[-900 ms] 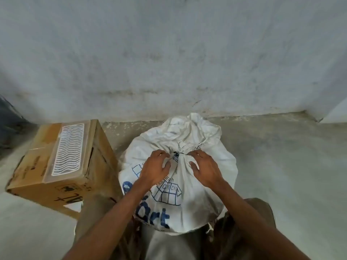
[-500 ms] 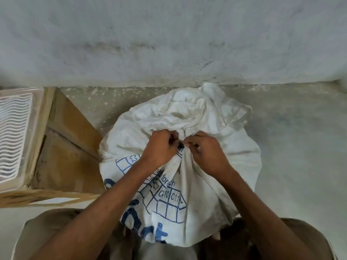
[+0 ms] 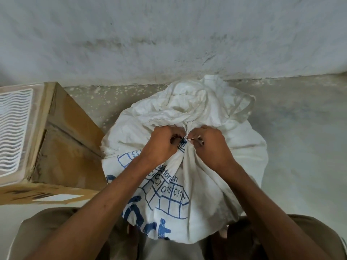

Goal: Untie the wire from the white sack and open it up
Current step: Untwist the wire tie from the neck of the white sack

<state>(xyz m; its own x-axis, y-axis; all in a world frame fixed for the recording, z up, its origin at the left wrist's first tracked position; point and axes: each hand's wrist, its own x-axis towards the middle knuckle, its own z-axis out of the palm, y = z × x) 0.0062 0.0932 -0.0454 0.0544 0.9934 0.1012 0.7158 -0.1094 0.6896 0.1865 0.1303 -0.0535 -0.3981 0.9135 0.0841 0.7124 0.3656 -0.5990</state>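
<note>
A full white sack (image 3: 242,147) with blue print stands on the floor between my knees, its neck gathered and bound by a thin wire (image 3: 187,140). The loose mouth of the sack bunches up behind the tie. My left hand (image 3: 161,147) pinches the wire from the left. From the right, my right hand (image 3: 212,147) pinches a pale wire end. Both hands press against the gathered neck, and most of the wire is hidden under my fingers.
A brown cardboard box (image 3: 65,147) with a white wavy plastic panel (image 3: 13,128) on top stands close to the sack's left. A grey wall (image 3: 169,34) rises just behind the sack. Bare concrete floor (image 3: 304,137) lies to the right.
The camera moved down and closer to the sack. My hands closed in on the tie, and a pale wire end now shows between my fingers.
</note>
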